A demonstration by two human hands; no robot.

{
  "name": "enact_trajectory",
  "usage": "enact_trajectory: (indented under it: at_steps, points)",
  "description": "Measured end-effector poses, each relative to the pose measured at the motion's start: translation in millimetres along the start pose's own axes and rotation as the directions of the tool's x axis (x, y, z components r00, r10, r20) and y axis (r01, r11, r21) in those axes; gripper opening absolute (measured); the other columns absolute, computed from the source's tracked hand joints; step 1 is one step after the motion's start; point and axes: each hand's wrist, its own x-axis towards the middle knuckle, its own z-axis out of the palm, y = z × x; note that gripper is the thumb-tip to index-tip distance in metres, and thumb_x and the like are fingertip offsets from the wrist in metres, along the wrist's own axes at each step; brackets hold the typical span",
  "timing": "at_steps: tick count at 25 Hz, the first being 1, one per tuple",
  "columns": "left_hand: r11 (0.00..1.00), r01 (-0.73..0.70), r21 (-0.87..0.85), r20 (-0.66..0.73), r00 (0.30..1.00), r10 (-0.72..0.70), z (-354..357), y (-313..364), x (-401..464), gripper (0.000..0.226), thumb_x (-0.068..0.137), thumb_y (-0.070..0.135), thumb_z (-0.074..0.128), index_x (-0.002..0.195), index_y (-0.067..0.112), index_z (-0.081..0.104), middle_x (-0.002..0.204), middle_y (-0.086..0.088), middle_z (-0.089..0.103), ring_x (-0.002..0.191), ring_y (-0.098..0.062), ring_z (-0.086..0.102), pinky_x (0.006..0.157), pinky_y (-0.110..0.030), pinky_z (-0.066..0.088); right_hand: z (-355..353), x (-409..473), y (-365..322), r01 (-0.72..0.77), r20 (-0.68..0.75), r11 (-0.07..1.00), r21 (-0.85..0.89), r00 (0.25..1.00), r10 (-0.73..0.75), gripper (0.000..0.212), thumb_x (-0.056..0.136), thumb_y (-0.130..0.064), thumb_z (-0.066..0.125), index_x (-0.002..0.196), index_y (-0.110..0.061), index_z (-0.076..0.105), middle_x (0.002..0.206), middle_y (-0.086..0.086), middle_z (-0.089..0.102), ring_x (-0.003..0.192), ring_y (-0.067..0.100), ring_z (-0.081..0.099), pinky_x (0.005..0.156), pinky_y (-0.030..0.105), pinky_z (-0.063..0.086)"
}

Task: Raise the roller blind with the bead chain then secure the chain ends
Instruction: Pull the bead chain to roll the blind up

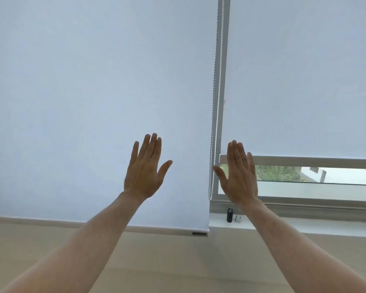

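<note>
A pale roller blind (93, 92) hangs fully down on the left, its bottom bar (167, 230) below the sill. A white bead chain (215, 113) hangs in a loop along the blind's right edge, ending near the window frame's lower corner. My left hand (145, 172) is raised flat in front of the blind, fingers apart, holding nothing. My right hand (239, 174) is also raised flat, just right of the chain; its thumb is close to the chain, and contact cannot be told.
A second blind (304, 81) on the right is partly raised, its bottom bar (304, 160) above a strip of open glass. On the white sill (283, 226) stand a small black cylinder (230, 215) and a small metal piece (238, 219). Beige wall lies below.
</note>
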Motion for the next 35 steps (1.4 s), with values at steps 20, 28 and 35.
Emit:
enact_trajectory:
  at_steps: [20, 28, 35]
  points:
    - [0.544, 0.349, -0.763, 0.370, 0.926, -0.075, 15.1, 88.1, 0.1, 0.045, 0.097, 0.036, 0.054, 0.140, 0.025, 0.048, 0.118, 0.010, 0.068, 0.109, -0.003, 0.061, 0.090, -0.015, 0.046, 43.0, -54.7, -24.7, -0.272, 0.229, 0.778, 0.566, 0.959, 0.169, 0.030, 0.105, -0.019, 0.044, 0.096, -0.016, 0.072, 0.081, -0.013, 0.065, 0.088, -0.002, 0.050, 0.077, 0.015, 0.038]
    - [0.405, 0.271, -0.873, 0.232, 0.962, -0.144, 6.7, 107.0, 19.1, 0.009, 0.093, 0.015, 0.063, 0.090, 0.011, 0.071, 0.077, 0.002, 0.074, 0.077, -0.012, 0.070, 0.078, -0.025, 0.055, 37.1, -50.2, -23.3, -0.234, 0.289, 0.779, 0.583, 0.955, 0.070, 0.026, 0.103, -0.020, 0.048, 0.103, -0.018, 0.074, 0.099, -0.012, 0.070, 0.098, 0.004, 0.051, 0.087, 0.019, 0.040]
    - [0.550, 0.179, -0.816, 0.127, 0.983, -0.131, 9.7, 100.6, 11.8, 0.010, 0.092, 0.009, 0.063, 0.084, 0.014, 0.067, 0.072, 0.015, 0.067, 0.074, 0.003, 0.064, 0.068, -0.004, 0.042, -3.4, -28.6, -11.1, -0.182, 0.304, 0.672, 0.718, 0.950, -0.068, 0.079, 0.073, -0.068, 0.062, 0.141, -0.029, 0.052, 0.118, -0.020, 0.064, 0.112, -0.006, 0.055, 0.089, 0.010, 0.043]
